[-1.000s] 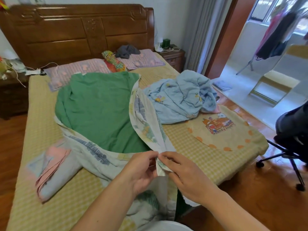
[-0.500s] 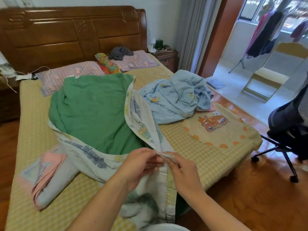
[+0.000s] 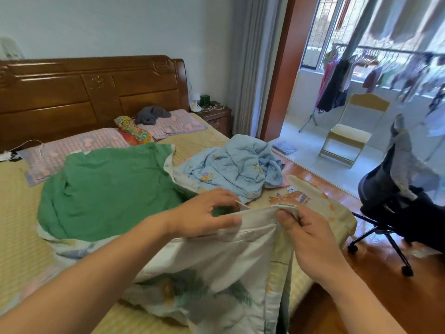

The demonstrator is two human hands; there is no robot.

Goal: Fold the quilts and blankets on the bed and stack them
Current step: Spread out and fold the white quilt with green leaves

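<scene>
A quilt with a green inner side (image 3: 108, 189) and a pale printed outer side (image 3: 216, 273) lies spread over the bed (image 3: 16, 237). Its near edge is lifted off the mattress. My left hand (image 3: 204, 213) grips that raised edge, and my right hand (image 3: 305, 232) pinches its corner a little to the right. A crumpled light blue blanket (image 3: 236, 167) sits on the bed's right side, beyond my hands. A round cream mat with a cartoon print (image 3: 313, 201) lies under and beside the blue blanket.
Two pink pillows (image 3: 72, 145) and a floral bundle (image 3: 134, 131) lie by the wooden headboard (image 3: 91, 92). A nightstand (image 3: 214, 116) stands at the bed's far right. A black office chair (image 3: 397, 208) stands on the wood floor to the right; a wooden chair (image 3: 351, 133) and hanging clothes are on the balcony.
My hands have lifted the quilt's near edge and drawn apart along it, the right one sliding to the corner. The view has tilted up, showing more wall and balcony.
</scene>
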